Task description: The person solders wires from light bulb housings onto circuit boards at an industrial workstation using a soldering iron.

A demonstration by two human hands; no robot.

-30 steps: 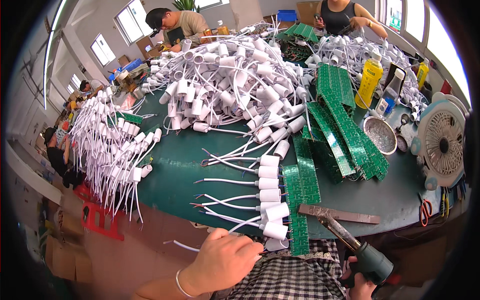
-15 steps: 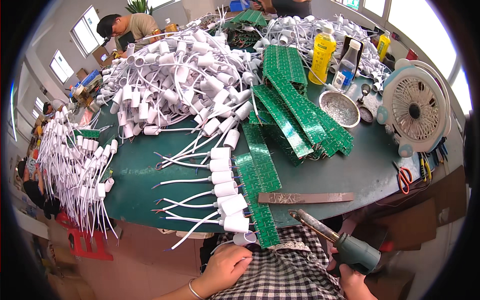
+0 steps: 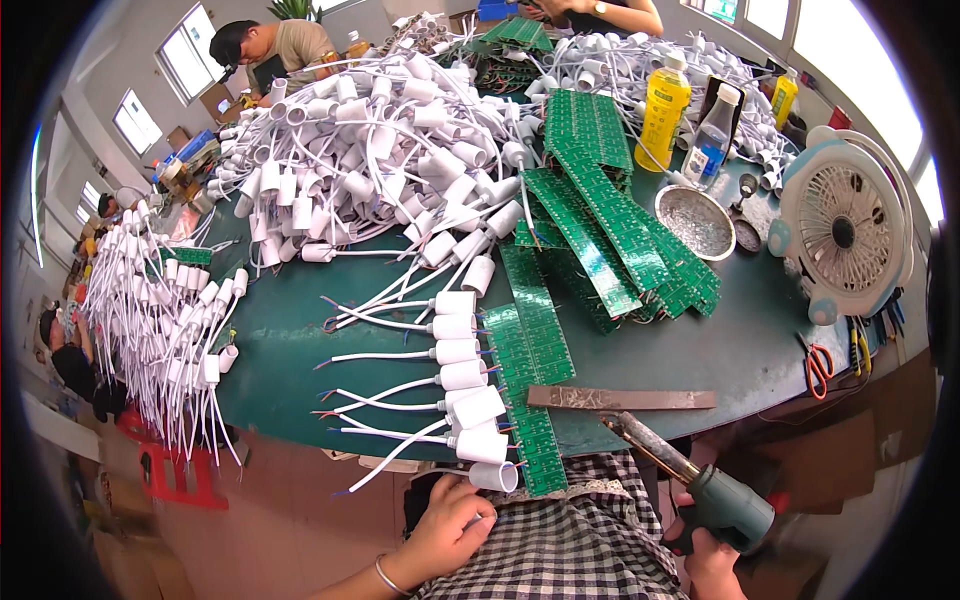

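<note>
My right hand [image 3: 705, 550] is wrapped around the grip of a dark green soldering gun [image 3: 735, 508]. Its long metal tip points up and left, just below a brown flat strip [image 3: 622, 398]. Close to the table's front edge, my left hand [image 3: 450, 530] has its fingers curled; whatever is in them is hidden. Just above those fingers lies a white lamp holder [image 3: 493, 476], lowest in a column of several with white cables. Thin wires from these lamp holders meet the left edge of a green circuit board panel [image 3: 530, 420], whose lower end overhangs the table edge.
Piles of white lamp holders [image 3: 370, 150] and stacked green panels [image 3: 600, 220] cover the far table [image 3: 270, 350]. On the right are a metal bowl [image 3: 694, 222], bottles [image 3: 663, 110], a fan [image 3: 842, 230] and orange-handled scissors [image 3: 819, 370]. Other people sit beyond.
The whole view has shifted slightly, so the table things appear further right. My left hand sits a little further from the panel. Another person's forearm shows more at the top.
</note>
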